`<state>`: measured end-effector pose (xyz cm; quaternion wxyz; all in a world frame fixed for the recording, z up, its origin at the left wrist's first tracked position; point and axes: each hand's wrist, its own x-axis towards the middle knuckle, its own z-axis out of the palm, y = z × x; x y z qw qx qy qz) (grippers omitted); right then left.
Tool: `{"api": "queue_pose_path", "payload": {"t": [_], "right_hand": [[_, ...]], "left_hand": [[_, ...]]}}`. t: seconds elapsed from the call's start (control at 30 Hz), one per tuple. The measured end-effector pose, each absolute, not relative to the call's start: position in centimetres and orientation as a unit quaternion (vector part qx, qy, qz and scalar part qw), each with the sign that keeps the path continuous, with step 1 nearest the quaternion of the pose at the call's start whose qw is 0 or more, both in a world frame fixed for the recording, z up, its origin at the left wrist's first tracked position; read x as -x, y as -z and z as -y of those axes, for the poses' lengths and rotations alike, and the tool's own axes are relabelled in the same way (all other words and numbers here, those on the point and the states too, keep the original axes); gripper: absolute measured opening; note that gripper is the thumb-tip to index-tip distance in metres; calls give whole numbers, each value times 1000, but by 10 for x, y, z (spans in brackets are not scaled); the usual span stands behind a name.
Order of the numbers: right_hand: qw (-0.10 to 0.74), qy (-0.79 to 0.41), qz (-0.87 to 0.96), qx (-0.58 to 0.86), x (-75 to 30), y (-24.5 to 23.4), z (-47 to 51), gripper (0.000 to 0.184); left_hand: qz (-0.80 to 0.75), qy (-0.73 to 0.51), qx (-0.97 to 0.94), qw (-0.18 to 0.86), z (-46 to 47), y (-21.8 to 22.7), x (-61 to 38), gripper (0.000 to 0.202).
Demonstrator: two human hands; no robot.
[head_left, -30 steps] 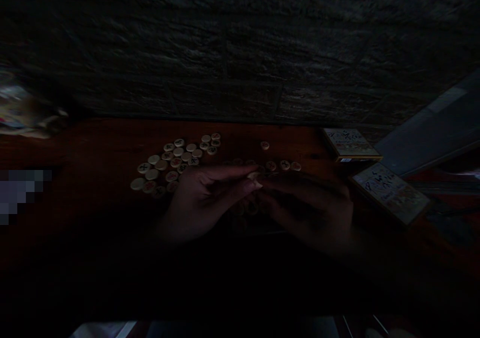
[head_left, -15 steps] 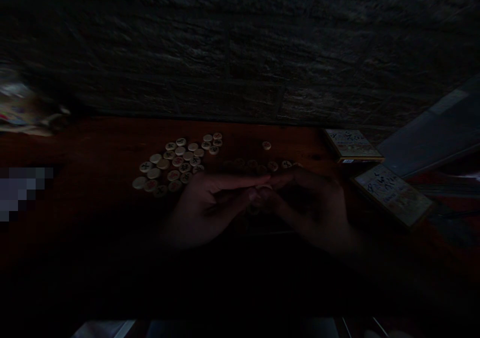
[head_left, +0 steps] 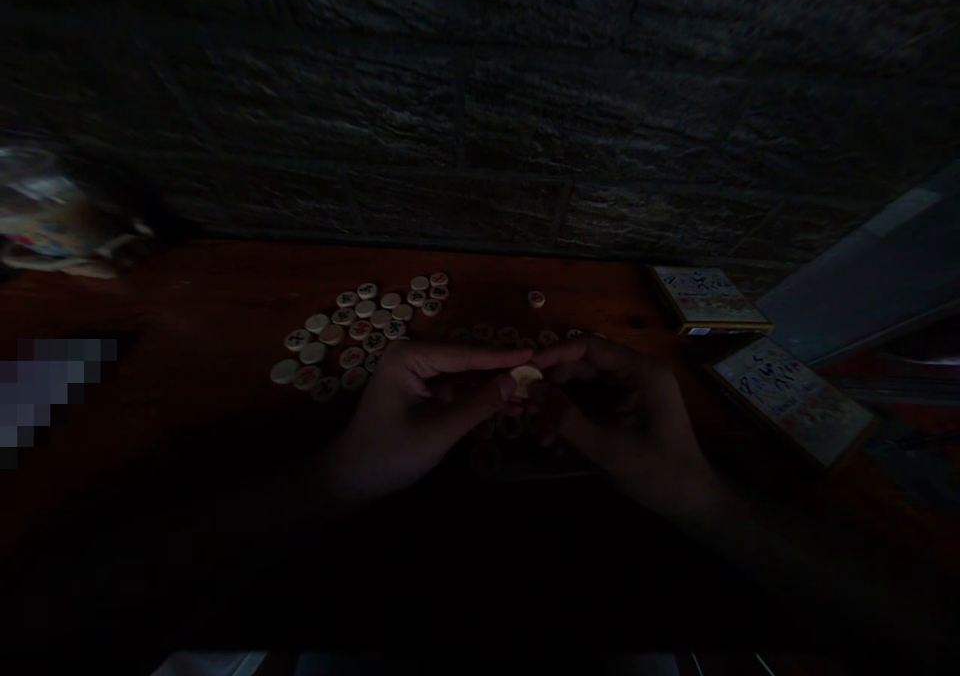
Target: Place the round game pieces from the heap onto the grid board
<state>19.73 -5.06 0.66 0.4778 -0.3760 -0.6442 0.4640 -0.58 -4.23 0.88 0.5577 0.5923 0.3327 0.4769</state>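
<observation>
In the dim head view, my left hand (head_left: 435, 396) pinches a pale round Chinese chess piece (head_left: 526, 377) between thumb and fingers. My right hand (head_left: 619, 401) meets it from the other side, with its index fingertip at the piece's far edge and its thumb just below. More Chinese chess pieces (head_left: 360, 329), some face up with red or black characters and some blank side up, lie scattered left of my hands. Several others (head_left: 508, 336) lie in a dark row behind my fingers, partly hidden. A lone red-marked piece (head_left: 535, 299) sits farther back.
The pieces lie on a reddish wooden table (head_left: 247, 276) against a dark stone wall (head_left: 450, 106). Two flat printed boxes (head_left: 709, 296) (head_left: 791, 391) lie at the right. A shiny bag-like bundle (head_left: 60, 221) stands at the far left.
The held piece has come into fuller view between my fingertips as my right thumb drew back and down. The whole scene has shifted slightly down and right.
</observation>
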Motion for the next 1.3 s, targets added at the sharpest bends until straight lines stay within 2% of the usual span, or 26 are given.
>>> {"api": "queue_pose_path", "payload": {"t": [0.13,0.43,0.83,0.97,1.3], "right_hand": [[482,-464,643,373,-196,-4,49,25],[479,-539,586,370,-191,-9,50,18],[460,-611,514,389,-193,-10,53,24],[453,-606,515,404,-192,-12,52,19],[449,-601,522,405,-191,-11,55,21]], "left_hand": [[-330,-466,-591,570,42,-8,8,23],[-319,-458,-598,575,45,-13,6,26],[-308,-471,-613,555,45,-8,4,42],[-314,-479,-605,553,47,-10,3,38],[-331,-473,-578,577,49,-14,2,30]]}}
